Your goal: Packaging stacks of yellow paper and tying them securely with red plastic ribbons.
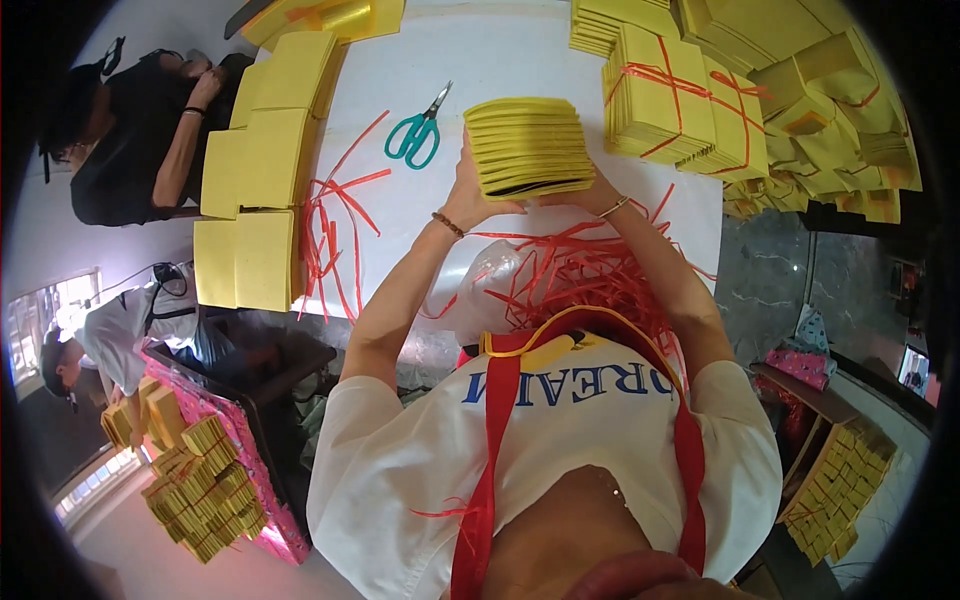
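A thick stack of yellow folded paper [528, 140] is held upright between my two hands over the white table. My left hand [478, 195] grips its left side and lower edge, with the fingers partly hidden behind it. On the opposite side my right hand [592, 196] presses against the lower right corner, its fingers mostly hidden. Teal-handled scissors [417, 137] lie on the table to the left of the stack, blades slightly apart. Red plastic strips [335, 225] are strewn at the table's left, and a tangled heap of the same red strips [580, 275] lies close to my body.
Piles of yellow paper [270, 150] line the table's left edge. Bundles tied with red strips [660, 95] stand at the right. Beside the heap is a clear plastic bag [490, 280]. Two other people are at the left, one near a pink-covered table [245, 465] with yellow bundles.
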Motion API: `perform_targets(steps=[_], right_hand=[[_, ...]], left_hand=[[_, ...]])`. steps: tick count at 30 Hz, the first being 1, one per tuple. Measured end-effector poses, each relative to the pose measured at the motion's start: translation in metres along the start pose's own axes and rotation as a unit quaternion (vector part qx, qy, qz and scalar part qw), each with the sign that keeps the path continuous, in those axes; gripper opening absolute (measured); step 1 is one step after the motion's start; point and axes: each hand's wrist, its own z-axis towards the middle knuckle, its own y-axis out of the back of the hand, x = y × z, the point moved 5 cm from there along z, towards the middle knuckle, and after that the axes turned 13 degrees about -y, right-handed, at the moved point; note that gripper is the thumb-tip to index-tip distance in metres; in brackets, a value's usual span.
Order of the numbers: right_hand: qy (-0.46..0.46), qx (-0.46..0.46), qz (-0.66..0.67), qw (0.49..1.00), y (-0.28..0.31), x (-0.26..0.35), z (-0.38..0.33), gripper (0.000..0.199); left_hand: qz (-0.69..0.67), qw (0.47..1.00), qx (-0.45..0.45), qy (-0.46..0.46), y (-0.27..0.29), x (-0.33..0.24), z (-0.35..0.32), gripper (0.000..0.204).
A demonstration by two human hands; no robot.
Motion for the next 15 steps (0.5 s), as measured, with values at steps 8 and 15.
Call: perform_targets(steps=[8,15], right_hand=[[-0.002,-0.036,-0.05,0.998,0.005,-0.014,0.008,0.107],[-0.124,-0.005,0.114,0.986,0.008,0.039,0.017,0.067]], left_hand=[[0.114,0.989,-0.033,-0.085,0.002,-0.005,0.004,0.107],[-0.301,0.932,-0.203,0.0,0.001,-0.053,0.003,0.08]])
